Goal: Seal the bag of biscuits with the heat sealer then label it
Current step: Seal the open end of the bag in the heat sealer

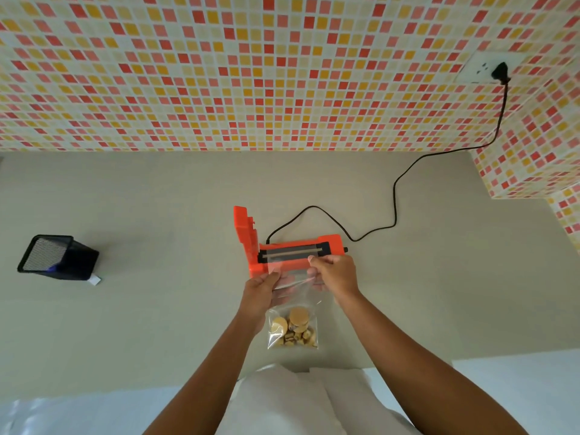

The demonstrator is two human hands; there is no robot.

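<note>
While both hands work at the bag's mouth: the scene lies on a pale grey counter (125, 324) below a red, orange and cream mosaic wall
Bag of biscuits: clear plastic bag (293, 312), round biscuits (293, 329) gathered in its near end, open top lifted toward the sealer; no print readable on it
Left hand: left hand (260, 290) pinching the bag's top left edge between thumb and fingers
Right hand: right hand (334, 273) pinching the top right edge, fingertips just at the sealing strip
Heat sealer: orange heat sealer (295, 254), lid arm raised upright at its left end, sealing strip exposed; no brand legible
Cord: black cord (395, 189) running to a plug in the wall socket (485, 69)
Mesh holder: black mesh holder (56, 257) far left, a small white slip at its base, writing not readable
</note>
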